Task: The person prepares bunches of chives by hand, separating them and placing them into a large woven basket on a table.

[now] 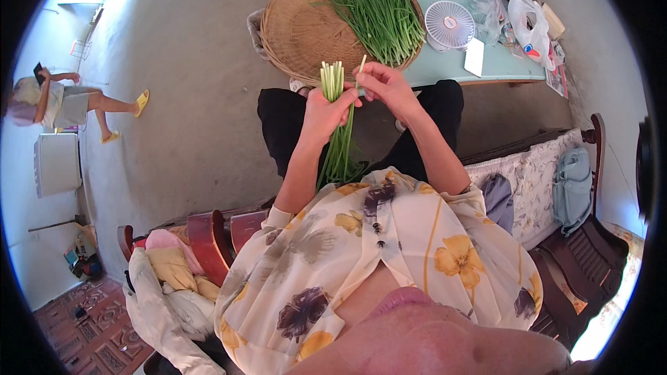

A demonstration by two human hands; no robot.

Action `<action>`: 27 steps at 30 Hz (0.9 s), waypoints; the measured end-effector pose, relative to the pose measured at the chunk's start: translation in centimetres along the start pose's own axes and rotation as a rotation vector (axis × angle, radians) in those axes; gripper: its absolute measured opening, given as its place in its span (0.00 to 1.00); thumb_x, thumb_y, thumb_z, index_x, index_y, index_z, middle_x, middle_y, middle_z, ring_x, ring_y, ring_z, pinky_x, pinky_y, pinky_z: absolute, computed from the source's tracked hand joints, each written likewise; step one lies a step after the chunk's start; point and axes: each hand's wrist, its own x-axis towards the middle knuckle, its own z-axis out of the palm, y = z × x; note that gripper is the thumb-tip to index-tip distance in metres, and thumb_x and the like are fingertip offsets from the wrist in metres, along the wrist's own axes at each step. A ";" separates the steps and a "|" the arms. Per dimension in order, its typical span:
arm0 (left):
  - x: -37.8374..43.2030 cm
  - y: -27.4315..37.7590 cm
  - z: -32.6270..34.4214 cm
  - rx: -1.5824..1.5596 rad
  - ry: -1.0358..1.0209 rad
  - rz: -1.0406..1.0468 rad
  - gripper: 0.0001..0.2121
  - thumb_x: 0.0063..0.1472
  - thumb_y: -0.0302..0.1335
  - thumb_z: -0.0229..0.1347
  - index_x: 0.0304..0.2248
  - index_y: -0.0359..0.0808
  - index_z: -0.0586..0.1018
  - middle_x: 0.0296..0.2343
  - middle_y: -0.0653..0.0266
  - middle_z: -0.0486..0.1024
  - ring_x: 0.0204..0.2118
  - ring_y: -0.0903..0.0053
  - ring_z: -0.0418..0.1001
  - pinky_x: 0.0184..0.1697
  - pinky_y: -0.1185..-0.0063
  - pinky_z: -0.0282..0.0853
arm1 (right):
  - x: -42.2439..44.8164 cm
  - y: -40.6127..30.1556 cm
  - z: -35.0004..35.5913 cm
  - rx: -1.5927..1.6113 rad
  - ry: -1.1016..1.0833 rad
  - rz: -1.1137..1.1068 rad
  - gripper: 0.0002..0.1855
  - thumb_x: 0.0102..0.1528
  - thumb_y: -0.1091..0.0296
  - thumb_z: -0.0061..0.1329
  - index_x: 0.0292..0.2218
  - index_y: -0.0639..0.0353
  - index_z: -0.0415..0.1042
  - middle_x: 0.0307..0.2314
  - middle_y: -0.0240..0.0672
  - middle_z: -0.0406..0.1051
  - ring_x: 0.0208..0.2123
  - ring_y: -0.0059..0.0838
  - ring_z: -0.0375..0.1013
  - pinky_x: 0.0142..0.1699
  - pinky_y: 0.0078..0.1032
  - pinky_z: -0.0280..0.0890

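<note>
My left hand [329, 109] is closed around a bunch of long green chives [341, 151]. Their pale cut ends point up towards the table, and the leaves hang down between my knees. Close beside it on the right, my right hand [384, 86] pinches the pale end of a single stalk [362, 67] between thumb and fingertips. Beyond both hands lies a round woven basket [297, 26], partly over the table edge. A large heap of the same green stalks [378, 10] fills its right side.
On the glass-topped table [448, 70] are a small white fan [449, 23], a white phone-like slab [473, 57] and plastic bags [529, 26]. Another person [68, 99] stands far left. A wooden bench [583, 255] with cloths is behind me.
</note>
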 end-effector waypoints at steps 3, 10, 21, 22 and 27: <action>-0.1 -0.1 0.3 0.092 0.000 0.009 0.08 0.60 0.27 0.57 0.37 0.31 0.78 0.22 0.66 0.76 0.16 0.91 0.62 0.16 0.87 0.55 | 0.2 0.2 0.1 -0.138 -0.037 -0.060 0.11 0.60 0.61 0.52 0.36 0.60 0.74 0.21 0.21 0.64 0.24 0.13 0.62 0.29 0.14 0.56; -0.3 0.4 -0.3 0.023 -0.082 -0.028 0.06 0.61 0.26 0.56 0.34 0.30 0.78 0.21 0.66 0.76 0.15 0.90 0.61 0.16 0.87 0.56 | 1.5 0.4 -2.6 0.241 0.324 -0.112 0.12 0.62 0.64 0.49 0.28 0.59 0.70 0.18 0.22 0.60 0.20 0.14 0.58 0.26 0.17 0.55; 0.1 -0.5 0.7 0.224 0.038 0.122 0.08 0.60 0.29 0.57 0.34 0.31 0.79 0.21 0.67 0.77 0.15 0.90 0.64 0.17 0.86 0.58 | -0.6 -0.3 0.3 -0.083 0.047 -0.064 0.11 0.59 0.61 0.54 0.32 0.60 0.76 0.21 0.22 0.69 0.22 0.12 0.63 0.29 0.13 0.60; 0.1 -0.6 0.8 0.286 0.055 0.162 0.09 0.60 0.29 0.57 0.34 0.30 0.79 0.21 0.66 0.78 0.15 0.90 0.65 0.17 0.86 0.60 | -0.3 0.1 0.0 -0.106 0.030 -0.099 0.11 0.58 0.61 0.55 0.30 0.60 0.76 0.22 0.22 0.71 0.23 0.11 0.63 0.29 0.13 0.59; 0.0 -0.1 0.1 0.138 -0.041 0.030 0.08 0.61 0.29 0.56 0.33 0.32 0.79 0.20 0.67 0.77 0.15 0.90 0.63 0.16 0.86 0.57 | -0.5 0.4 -0.2 -0.052 0.077 -0.063 0.12 0.58 0.60 0.55 0.29 0.59 0.74 0.21 0.20 0.68 0.22 0.11 0.63 0.29 0.13 0.59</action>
